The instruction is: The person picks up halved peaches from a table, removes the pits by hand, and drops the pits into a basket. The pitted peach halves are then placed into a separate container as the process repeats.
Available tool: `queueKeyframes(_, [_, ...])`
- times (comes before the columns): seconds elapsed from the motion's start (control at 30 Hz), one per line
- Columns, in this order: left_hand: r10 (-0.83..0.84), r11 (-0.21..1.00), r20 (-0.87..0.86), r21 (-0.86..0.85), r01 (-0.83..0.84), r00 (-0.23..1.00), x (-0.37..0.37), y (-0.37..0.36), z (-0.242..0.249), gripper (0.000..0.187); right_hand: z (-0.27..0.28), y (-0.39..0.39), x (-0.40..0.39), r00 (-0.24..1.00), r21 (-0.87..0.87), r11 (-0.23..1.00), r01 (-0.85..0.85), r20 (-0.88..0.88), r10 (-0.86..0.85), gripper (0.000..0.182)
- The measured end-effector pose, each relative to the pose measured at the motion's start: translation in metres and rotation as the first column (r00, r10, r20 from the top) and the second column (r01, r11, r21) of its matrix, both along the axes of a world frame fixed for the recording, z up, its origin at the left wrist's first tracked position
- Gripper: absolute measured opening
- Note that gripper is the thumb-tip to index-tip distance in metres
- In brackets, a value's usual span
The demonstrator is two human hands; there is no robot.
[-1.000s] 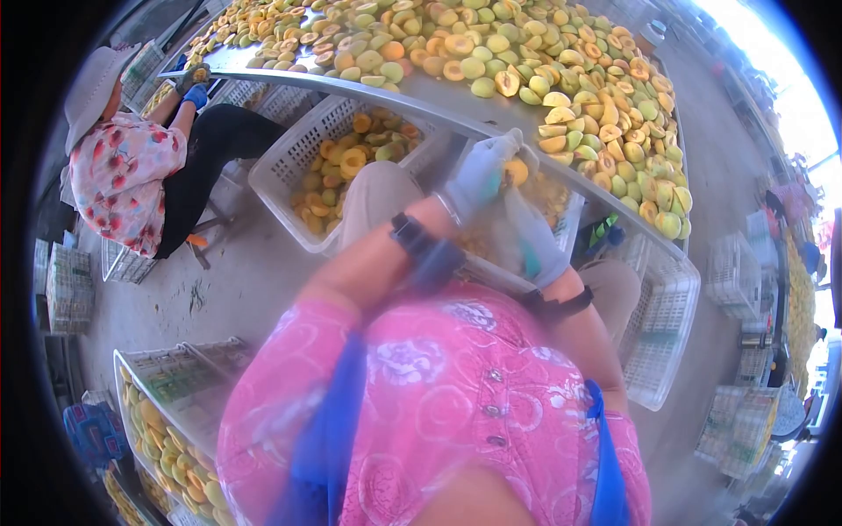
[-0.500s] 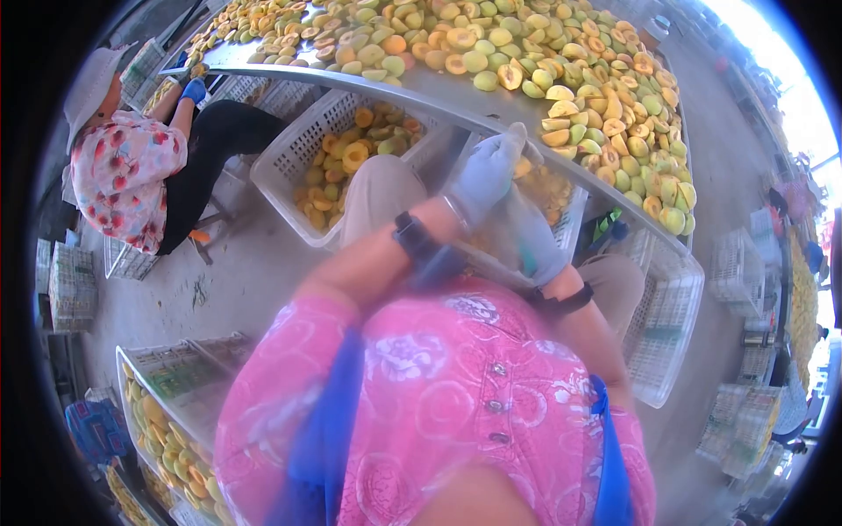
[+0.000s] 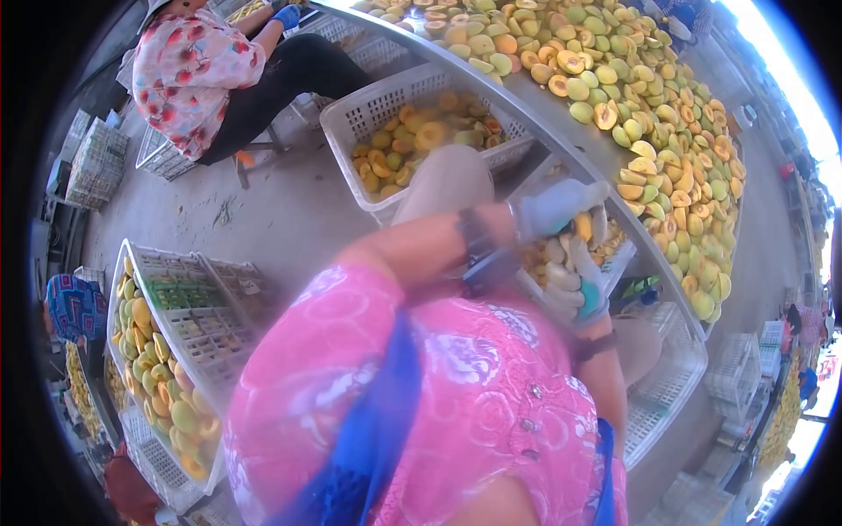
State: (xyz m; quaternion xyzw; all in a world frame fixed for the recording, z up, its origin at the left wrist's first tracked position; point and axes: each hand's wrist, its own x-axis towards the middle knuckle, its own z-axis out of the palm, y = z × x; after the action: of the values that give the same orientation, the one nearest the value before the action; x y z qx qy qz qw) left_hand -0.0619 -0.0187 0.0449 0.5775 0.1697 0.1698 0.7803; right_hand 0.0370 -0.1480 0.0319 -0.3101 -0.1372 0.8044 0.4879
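My left hand [image 3: 561,210], in a pale grey-blue glove, is closed above the basket beside the table edge. A yellow-orange fruit piece [image 3: 583,228] shows at its fingers. Just below it, my right hand [image 3: 574,285], gloved in grey with teal at the palm, has curled fingers, with a finger or thumb raised toward the fruit piece. What lies inside the right fingers is hidden and blurred. Under both hands, cut fruit [image 3: 610,245] fills part of a white basket [image 3: 621,265].
Halved fruit [image 3: 649,96] covers much of the metal table [image 3: 526,92]. One white crate [image 3: 351,167] of fruit stands ahead, another [image 3: 189,351] at the left. A person [image 3: 197,79] with blue gloves sits at the upper left. An empty-looking crate [image 3: 662,386] is at the right.
The view has turned, shifting the table and crates right and the left crate up. My hands have moved apart somewhat, and a yellow fruit piece now shows between them.
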Motion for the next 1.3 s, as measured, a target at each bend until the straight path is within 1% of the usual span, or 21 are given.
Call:
queueKeyframes(0.07, [0.001,0.964,0.164,-0.264,0.043,0.986,0.001,0.004,-0.01,0.065,-0.01,0.007,0.003,0.958,0.116,0.985,-0.128,-0.241,0.153,0.037])
queueKeyframes(0.17, [0.126,0.912,0.332,-0.411,0.023,0.935,0.007,0.005,-0.012,0.069,-0.028,0.017,0.008,0.843,0.131,0.973,-0.192,-0.485,0.232,0.04])
queueKeyframes(0.23, [0.176,0.926,0.283,-0.373,-0.061,0.943,0.008,0.019,-0.023,0.067,-0.015,0.02,0.004,0.846,0.017,0.988,-0.154,-0.514,0.141,0.044])
queueKeyframes(0.3, [0.338,0.667,0.342,-0.744,0.033,0.877,0.0,0.041,-0.03,0.062,-0.016,0.025,0.006,0.593,0.259,0.92,-0.294,-0.705,0.388,0.043])
queueKeyframes(0.33, [0.442,0.689,0.346,-0.721,-0.066,0.828,-0.005,0.058,-0.039,0.056,-0.019,0.023,0.011,0.589,0.264,0.919,-0.292,-0.708,0.39,0.043])
queueKeyframes(0.4, [0.577,0.743,0.24,-0.551,-0.379,0.781,-0.024,0.102,-0.052,0.042,-0.027,0.012,0.026,0.857,0.046,0.977,-0.208,-0.473,0.205,0.04])
queueKeyframes(0.5, [0.72,0.672,0.097,0.15,-0.725,0.687,-0.06,0.161,-0.063,0.03,-0.025,0.003,0.041,0.937,-0.003,0.998,-0.059,-0.346,0.054,0.037])
queueKeyframes(0.63, [0.749,0.593,-0.042,0.487,-0.641,0.662,-0.033,0.161,-0.015,0.034,-0.026,0.012,0.048,0.972,-0.043,0.994,0.104,-0.205,-0.111,0.031])
queueKeyframes(0.73, [0.569,0.552,0.033,0.726,-0.411,0.822,0.03,0.167,-0.01,0.044,-0.021,0.021,0.051,0.977,-0.034,0.991,0.129,-0.166,-0.133,0.027])
queueKeyframes(0.77, [0.56,0.468,-0.002,0.826,-0.314,0.829,0.055,0.176,-0.018,0.048,-0.018,0.022,0.053,0.983,-0.055,0.987,0.154,-0.092,-0.158,0.026])
queueKeyframes(0.8, [0.554,0.372,-0.037,0.905,-0.208,0.831,0.078,0.184,-0.025,0.053,-0.025,0.024,0.056,0.975,-0.039,0.991,0.124,-0.181,-0.129,0.026])
queueKeyframes(0.83, [0.548,0.37,-0.033,0.906,-0.206,0.836,0.099,0.192,-0.032,0.053,-0.023,0.025,0.056,0.974,-0.035,0.991,0.133,-0.181,-0.137,0.026])
queueKeyframes(0.9, [0.555,0.087,0.061,0.988,-0.131,0.83,0.136,0.202,-0.045,0.057,-0.018,0.025,0.056,0.979,-0.17,0.965,0.199,-0.008,-0.203,0.03])
queueKeyframes(0.93, [0.571,0.112,0.001,0.99,-0.079,0.821,0.15,0.202,-0.045,0.058,-0.022,0.022,0.061,0.972,-0.157,0.979,0.134,-0.173,-0.161,0.026])
queueKeyframes(1.0, [0.557,-0.018,0.026,1.0,-0.019,0.83,0.177,0.217,-0.064,0.055,-0.016,0.016,0.061,0.978,-0.152,0.969,0.196,-0.049,-0.205,0.026])
queueKeyframes(1.03, [0.527,0.16,-0.277,0.961,0.226,0.804,0.183,0.212,-0.04,0.059,-0.012,0.017,0.057,0.966,-0.137,0.957,0.255,0.07,-0.247,0.026])
queueKeyframes(1.07, [0.542,-0.07,-0.056,0.991,0.111,0.838,0.19,0.222,-0.07,0.056,-0.011,0.018,0.055,0.979,-0.121,0.971,0.204,0.052,-0.199,0.026])
queueKeyframes(1.1, [0.571,-0.005,-0.192,0.971,0.237,0.798,0.188,0.205,-0.039,0.054,-0.012,0.017,0.057,0.976,-0.148,0.965,0.216,0.033,-0.214,0.027])
queueKeyframes(1.13, [0.608,-0.155,-0.056,0.97,0.187,0.792,0.191,0.214,-0.062,0.05,-0.015,0.018,0.057,0.973,-0.18,0.956,0.231,0.017,-0.232,0.027])
queueKeyframes(1.2, [0.601,0.01,-0.314,0.922,0.386,0.735,0.18,0.201,-0.026,0.045,-0.019,0.025,0.054,0.981,-0.188,0.963,0.192,0.042,-0.188,0.033])
queueKeyframes(1.3, [0.598,-0.022,-0.326,0.906,0.422,0.732,0.172,0.196,-0.024,0.042,-0.035,0.028,0.054,0.975,-0.195,0.961,0.198,0.143,-0.172,0.042])
